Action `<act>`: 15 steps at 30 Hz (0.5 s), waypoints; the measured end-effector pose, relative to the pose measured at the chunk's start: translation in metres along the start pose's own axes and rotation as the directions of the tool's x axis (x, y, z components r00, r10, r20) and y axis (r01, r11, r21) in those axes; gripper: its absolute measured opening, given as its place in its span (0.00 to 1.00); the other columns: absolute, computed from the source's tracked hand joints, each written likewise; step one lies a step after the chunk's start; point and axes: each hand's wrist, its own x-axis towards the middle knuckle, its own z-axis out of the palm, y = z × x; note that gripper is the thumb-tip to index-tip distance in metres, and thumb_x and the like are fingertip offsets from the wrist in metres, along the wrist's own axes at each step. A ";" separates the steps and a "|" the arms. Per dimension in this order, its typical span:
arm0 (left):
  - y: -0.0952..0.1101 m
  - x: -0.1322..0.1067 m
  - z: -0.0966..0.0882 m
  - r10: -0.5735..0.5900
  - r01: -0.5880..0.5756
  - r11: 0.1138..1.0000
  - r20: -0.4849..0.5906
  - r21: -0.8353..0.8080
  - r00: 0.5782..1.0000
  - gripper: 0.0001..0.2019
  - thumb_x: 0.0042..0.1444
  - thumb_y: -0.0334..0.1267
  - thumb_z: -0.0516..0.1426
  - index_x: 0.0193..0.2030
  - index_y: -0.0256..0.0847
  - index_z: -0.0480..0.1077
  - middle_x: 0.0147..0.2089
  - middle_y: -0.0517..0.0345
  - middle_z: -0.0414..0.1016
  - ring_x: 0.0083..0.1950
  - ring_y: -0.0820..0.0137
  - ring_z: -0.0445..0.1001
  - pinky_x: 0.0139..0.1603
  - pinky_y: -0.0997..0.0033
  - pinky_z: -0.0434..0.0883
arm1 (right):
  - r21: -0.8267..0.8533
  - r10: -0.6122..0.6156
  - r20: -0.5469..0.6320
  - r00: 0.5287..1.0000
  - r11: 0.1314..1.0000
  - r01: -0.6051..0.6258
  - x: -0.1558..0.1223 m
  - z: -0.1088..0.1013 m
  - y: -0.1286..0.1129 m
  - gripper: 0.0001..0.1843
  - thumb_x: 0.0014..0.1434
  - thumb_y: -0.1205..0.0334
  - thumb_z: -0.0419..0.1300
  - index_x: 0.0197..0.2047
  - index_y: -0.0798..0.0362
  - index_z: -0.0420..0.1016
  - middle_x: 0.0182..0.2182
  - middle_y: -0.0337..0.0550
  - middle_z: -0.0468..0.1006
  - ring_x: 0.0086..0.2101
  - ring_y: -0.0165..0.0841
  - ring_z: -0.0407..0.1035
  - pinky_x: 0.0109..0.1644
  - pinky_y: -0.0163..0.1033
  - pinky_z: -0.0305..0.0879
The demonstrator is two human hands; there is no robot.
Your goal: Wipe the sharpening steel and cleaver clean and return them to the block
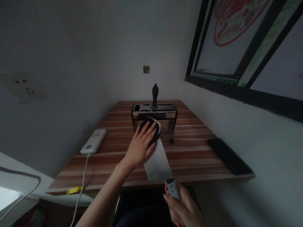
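Note:
My right hand (182,206) is closed around the grey handle of a broad cleaver (158,160), low in the view near the table's front edge. The blade points away from me over the wooden table (189,157). My left hand (140,145) lies on the far end of the blade, its fingers pressing a dark cloth (150,127) against the metal. Just beyond stands a shiny metal knife holder (154,118) with a black handle (155,93) sticking up from its top slots.
A white power bank (93,141) with a white cable (81,186) lies at the left of the table. A black flat object (229,156) rests along the right edge by the wall. A framed picture (246,47) hangs at upper right; a wall socket (22,86) at left.

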 end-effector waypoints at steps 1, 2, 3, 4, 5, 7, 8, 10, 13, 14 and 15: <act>0.004 -0.003 0.002 0.015 -0.015 1.000 0.012 0.001 1.000 0.26 0.67 0.38 0.45 0.70 0.38 0.48 0.73 0.50 0.48 0.74 0.60 0.38 0.71 0.49 0.39 | 0.005 0.003 -0.002 1.000 1.000 -0.003 0.000 0.000 -0.001 0.26 0.53 0.40 0.62 0.42 0.53 0.64 0.13 0.21 0.53 0.12 0.18 0.41 0.14 0.26 0.44; 0.008 -0.007 0.003 0.032 -0.032 0.999 0.025 -0.003 0.999 0.26 0.67 0.38 0.45 0.70 0.38 0.49 0.73 0.50 0.48 0.74 0.60 0.38 0.71 0.49 0.39 | 0.008 0.006 -0.007 1.000 1.000 -0.006 0.001 0.000 -0.002 0.26 0.53 0.40 0.62 0.41 0.53 0.64 0.12 0.20 0.52 0.12 0.18 0.40 0.14 0.26 0.44; 0.013 -0.010 0.005 0.049 -0.049 0.999 0.037 -0.010 0.998 0.26 0.66 0.38 0.46 0.70 0.37 0.49 0.73 0.50 0.48 0.74 0.59 0.39 0.71 0.49 0.40 | 0.008 0.007 -0.015 1.000 1.000 -0.007 0.001 -0.001 -0.002 0.26 0.53 0.40 0.62 0.41 0.53 0.64 0.12 0.20 0.52 0.12 0.18 0.40 0.14 0.27 0.43; 0.018 -0.014 0.007 0.064 -0.063 0.998 0.050 -0.018 0.997 0.26 0.66 0.37 0.46 0.70 0.37 0.49 0.73 0.50 0.48 0.74 0.59 0.39 0.71 0.49 0.40 | 0.006 0.005 -0.025 1.000 1.000 -0.005 0.001 -0.001 -0.003 0.26 0.52 0.40 0.62 0.42 0.53 0.64 0.12 0.20 0.53 0.12 0.18 0.40 0.14 0.27 0.44; 0.023 -0.017 0.009 0.078 -0.076 0.997 0.064 -0.026 0.995 0.27 0.65 0.37 0.47 0.70 0.37 0.49 0.73 0.50 0.48 0.74 0.59 0.39 0.71 0.49 0.40 | 0.001 0.002 -0.035 0.999 1.000 -0.002 0.001 -0.002 -0.003 0.27 0.52 0.39 0.62 0.42 0.53 0.64 0.13 0.21 0.54 0.12 0.18 0.41 0.14 0.27 0.44; 0.032 -0.025 0.012 0.105 -0.101 0.994 0.089 -0.042 0.990 0.28 0.64 0.37 0.48 0.70 0.37 0.49 0.73 0.52 0.48 0.74 0.58 0.38 0.71 0.49 0.40 | -0.009 -0.004 -0.054 0.999 1.000 0.003 0.002 -0.004 -0.002 0.27 0.52 0.39 0.62 0.42 0.53 0.64 0.13 0.21 0.55 0.12 0.18 0.42 0.14 0.27 0.44; 0.036 -0.028 0.013 0.118 -0.114 0.992 0.102 -0.048 0.988 0.28 0.64 0.37 0.49 0.70 0.38 0.49 0.73 0.53 0.48 0.74 0.59 0.38 0.71 0.49 0.40 | -0.012 -0.005 -0.064 0.998 1.000 0.004 0.003 -0.005 -0.002 0.28 0.52 0.38 0.62 0.41 0.53 0.64 0.13 0.21 0.55 0.12 0.18 0.42 0.14 0.27 0.45; 0.044 -0.034 0.015 0.152 -0.145 0.987 0.121 -0.062 0.981 0.28 0.64 0.37 0.49 0.70 0.39 0.49 0.73 0.55 0.47 0.74 0.59 0.37 0.72 0.50 0.40 | -0.013 -0.005 -0.085 0.996 1.000 0.004 0.003 -0.006 -0.002 0.29 0.50 0.38 0.63 0.41 0.53 0.64 0.13 0.21 0.55 0.12 0.18 0.42 0.14 0.27 0.45; 0.054 -0.042 0.015 0.204 -0.193 0.977 0.147 -0.090 0.968 0.29 0.64 0.40 0.50 0.70 0.40 0.49 0.73 0.56 0.48 0.74 0.61 0.38 0.72 0.52 0.41 | -0.006 -0.006 -0.110 0.994 1.000 0.005 0.004 -0.007 -0.005 0.31 0.48 0.37 0.64 0.42 0.53 0.62 0.12 0.20 0.54 0.12 0.18 0.43 0.14 0.27 0.45; 0.056 -0.044 0.015 0.223 -0.209 0.973 0.157 -0.100 0.962 0.29 0.64 0.41 0.50 0.70 0.41 0.49 0.72 0.57 0.49 0.74 0.61 0.39 0.72 0.52 0.42 | -0.003 -0.008 -0.117 0.993 1.000 0.007 0.004 -0.007 -0.007 0.31 0.48 0.36 0.64 0.42 0.52 0.62 0.12 0.20 0.54 0.12 0.19 0.43 0.14 0.27 0.45; 0.058 -0.045 0.015 0.239 -0.222 0.969 0.169 -0.111 0.956 0.29 0.64 0.41 0.50 0.70 0.42 0.49 0.72 0.58 0.49 0.74 0.61 0.40 0.72 0.52 0.42 | 0.001 -0.010 -0.121 0.993 1.000 0.011 0.004 -0.007 -0.008 0.31 0.48 0.36 0.64 0.42 0.52 0.61 0.12 0.20 0.55 0.12 0.19 0.43 0.14 0.27 0.45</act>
